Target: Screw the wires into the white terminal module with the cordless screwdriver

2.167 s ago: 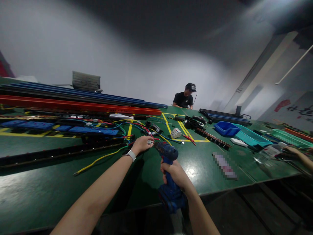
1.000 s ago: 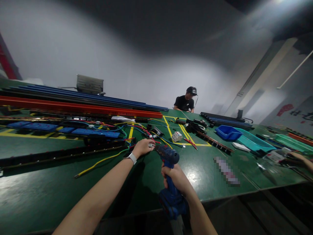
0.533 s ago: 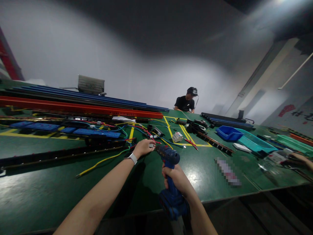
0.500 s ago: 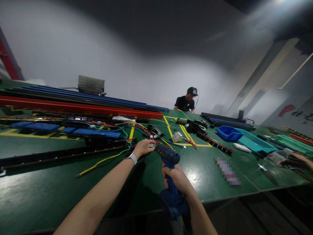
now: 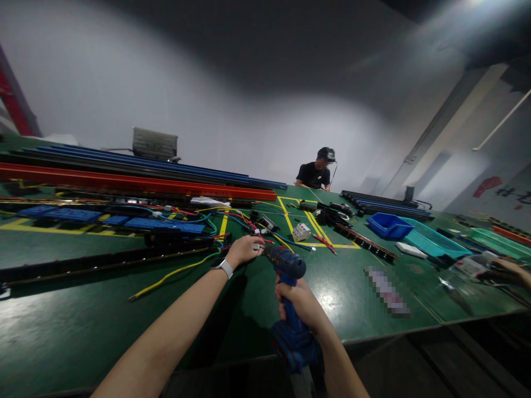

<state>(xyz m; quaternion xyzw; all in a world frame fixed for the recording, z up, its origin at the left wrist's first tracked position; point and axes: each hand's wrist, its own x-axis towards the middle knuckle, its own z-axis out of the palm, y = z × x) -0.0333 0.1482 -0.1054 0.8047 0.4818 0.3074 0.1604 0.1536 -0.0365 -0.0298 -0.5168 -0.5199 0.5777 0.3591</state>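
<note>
The right grip (image 5: 297,298) is clenched around the handle of a blue cordless drill (image 5: 287,262), whose chuck points toward the left grip (image 5: 244,250). There, just left of the drill, the fingers pinch a small pale part (image 5: 258,246); whether the bit touches it is too small to tell. A pale watch (image 5: 225,268) circles that wrist. Left of the drill, a yellow cable (image 5: 174,275) lies across the green counter (image 5: 340,304), with a long black rail (image 5: 103,261) behind it. Just beyond the drill sits a white block-shaped module (image 5: 301,232), a red slim tool (image 5: 324,243) beside it. Farther left of the drill are blue strips (image 5: 164,225) and, behind them, a long orange-red bar (image 5: 136,180). Well to the right of the drill stand a blue bin (image 5: 389,225) and a teal tray (image 5: 435,240). Far beyond the drill, a person in a black shirt (image 5: 314,176) sits at the counter.
</note>
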